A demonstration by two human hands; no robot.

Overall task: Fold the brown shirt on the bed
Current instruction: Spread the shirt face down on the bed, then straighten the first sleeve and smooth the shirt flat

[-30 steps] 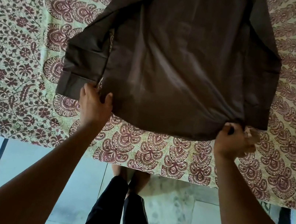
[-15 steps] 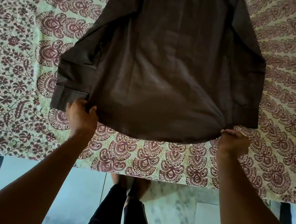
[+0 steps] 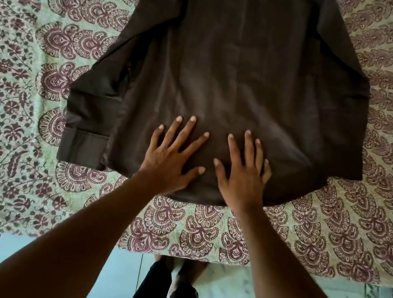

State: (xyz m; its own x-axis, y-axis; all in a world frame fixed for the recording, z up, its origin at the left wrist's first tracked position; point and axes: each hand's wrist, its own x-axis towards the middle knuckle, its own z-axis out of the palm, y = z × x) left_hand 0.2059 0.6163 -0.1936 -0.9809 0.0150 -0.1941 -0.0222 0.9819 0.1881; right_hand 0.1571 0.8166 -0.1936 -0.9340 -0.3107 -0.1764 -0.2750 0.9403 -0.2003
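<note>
The brown shirt (image 3: 233,72) lies spread flat on the bed, back side up, hem toward me and sleeves lying along both sides. Its collar end runs out of the top of the view. My left hand (image 3: 172,156) rests flat on the lower middle of the shirt with fingers spread. My right hand (image 3: 243,171) lies flat beside it, just to the right, fingers spread too. Both palms press on the cloth near the hem and grip nothing.
The bed carries a pale green cover with a maroon paisley print (image 3: 18,95); its near edge (image 3: 198,258) runs across the lower part of the view. Below it are a tiled floor (image 3: 226,297) and my legs in dark trousers (image 3: 162,295).
Both hands let go of the shirt's bottom corners and moved inward to the middle of the hem, where they now lie flat. The shirt has settled on the bed.
</note>
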